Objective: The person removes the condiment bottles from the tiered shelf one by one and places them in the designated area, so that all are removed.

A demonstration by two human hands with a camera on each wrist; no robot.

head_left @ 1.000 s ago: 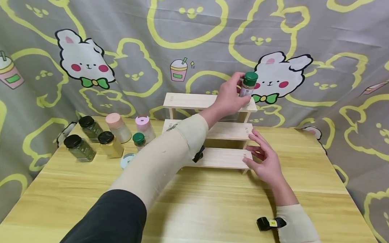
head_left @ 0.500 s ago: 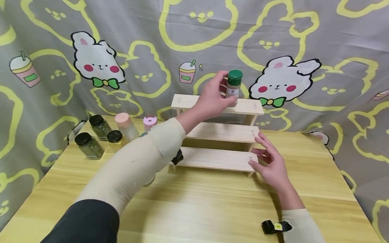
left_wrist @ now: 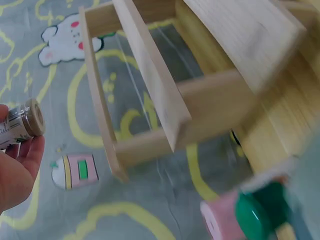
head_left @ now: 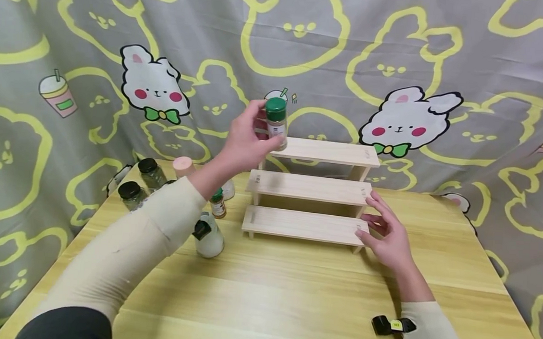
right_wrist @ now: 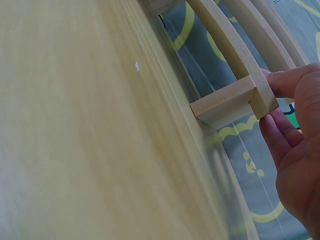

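Wrapped around a small spice jar (head_left: 277, 125) with a green cap, my left hand (head_left: 245, 145) holds it upright at the left end of the top tier. In the left wrist view the clear base of the jar (left_wrist: 31, 120) is visible, away from the boards. A three-tier wooden shelf rack (head_left: 311, 186) stands on the table. At its right end my right hand (head_left: 388, 240) pinches the lowest board; the right wrist view has thumb and fingers at the board's corner (right_wrist: 264, 102).
Left of the rack stand black-lidded jars (head_left: 133, 195), a pink-lidded jar (head_left: 183, 166), a small green-capped jar (head_left: 218, 203) and a white-filled jar (head_left: 210, 242). My left sleeve (head_left: 131, 249) hides part of this group. A patterned curtain (head_left: 331, 56) hangs behind the table (head_left: 266, 300).
My left hand has carried the green-capped spice jar leftward along the top tier, from its right end to its left. My right hand stays at the rack's right end. The head view has shifted slightly.
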